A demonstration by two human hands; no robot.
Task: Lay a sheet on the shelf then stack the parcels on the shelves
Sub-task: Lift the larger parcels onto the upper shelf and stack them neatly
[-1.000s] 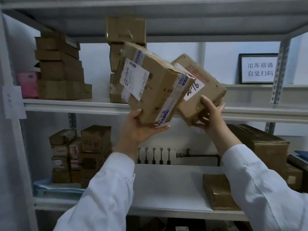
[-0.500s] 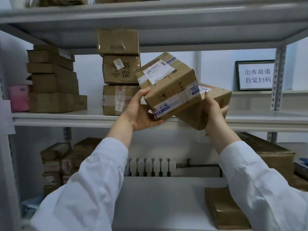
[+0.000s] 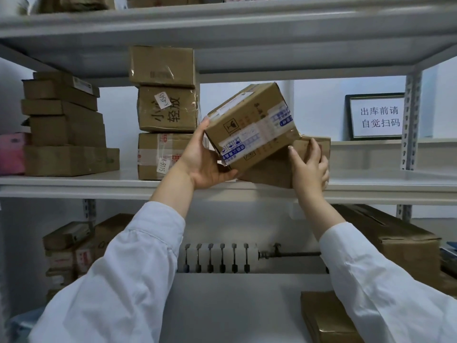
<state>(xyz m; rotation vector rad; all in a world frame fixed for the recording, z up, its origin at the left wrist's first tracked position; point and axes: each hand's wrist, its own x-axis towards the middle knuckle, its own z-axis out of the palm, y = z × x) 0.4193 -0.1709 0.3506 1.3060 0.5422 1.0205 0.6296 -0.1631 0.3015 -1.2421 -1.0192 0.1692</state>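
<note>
My left hand (image 3: 201,159) grips the lower left corner of a taped brown parcel (image 3: 252,125) that is tilted above the middle shelf (image 3: 74,185). It leans on a second, flatter brown parcel (image 3: 274,169) that my right hand (image 3: 310,164) holds by its near side at the shelf's front edge. Both parcels are just right of a three-box stack (image 3: 165,112) on the same shelf. Whether the lower parcel lies flat on the shelf I cannot tell.
A stack of flat cartons (image 3: 64,125) and a pink pack (image 3: 12,153) fill the shelf's left end. A framed sign (image 3: 376,116) stands at the back right. On the lower shelf are small boxes (image 3: 71,246), a large carton (image 3: 395,236) and a flat parcel (image 3: 326,318).
Both hands have lifted the two parcels up and forward onto the middle shelf level. The taped parcel has rotated so its label faces up, and my view has tilted upward.
</note>
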